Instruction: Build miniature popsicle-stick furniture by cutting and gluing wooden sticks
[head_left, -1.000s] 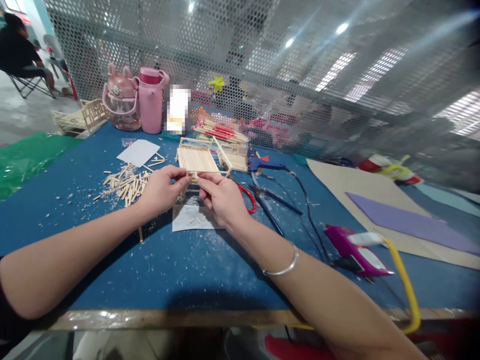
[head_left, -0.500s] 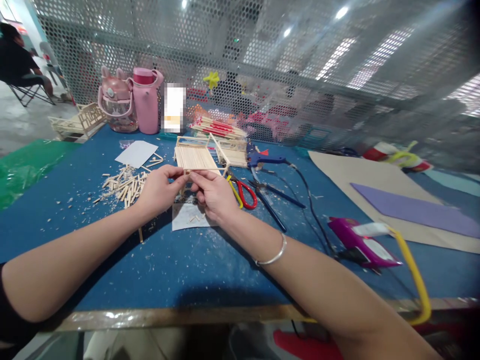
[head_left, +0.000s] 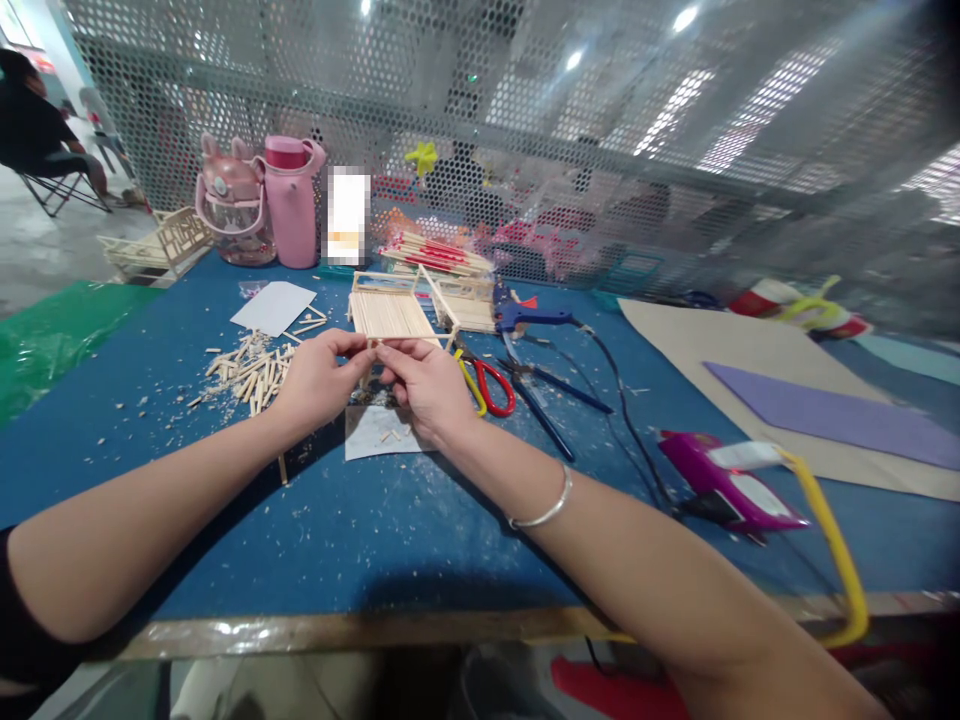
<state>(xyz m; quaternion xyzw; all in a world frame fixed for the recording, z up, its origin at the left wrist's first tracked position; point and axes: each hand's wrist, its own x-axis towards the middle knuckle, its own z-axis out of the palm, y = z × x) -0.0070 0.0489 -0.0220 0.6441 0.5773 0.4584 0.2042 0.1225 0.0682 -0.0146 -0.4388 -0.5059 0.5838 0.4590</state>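
A small model built of thin wooden sticks (head_left: 391,315), with a slatted floor and railings, stands in front of me. At its near edge my left hand (head_left: 322,375) is closed, thumb and fingers pinching the stickwork. Close against it, my right hand (head_left: 427,385) pinches the same edge, its fingertips almost touching the left ones. The fingers hide exactly which stick they grip. Under the hands lies a white paper (head_left: 379,435) with a few stick bits on it. Left of my left hand is a pile of cut stick pieces (head_left: 255,372).
Right of the model lie red-and-yellow-handled scissors (head_left: 495,388), blue-handled pliers (head_left: 551,415) and a blue glue gun (head_left: 536,317). A purple corded device (head_left: 731,485) sits near purple foam (head_left: 825,415). Pink bottles (head_left: 292,205) and a perforated metal screen (head_left: 525,120) stand behind. Someone sits far left.
Both hands stay at the model's near edge; the right fingertips shift very slightly to the left. Otherwise the scene differs only by a small camera movement.
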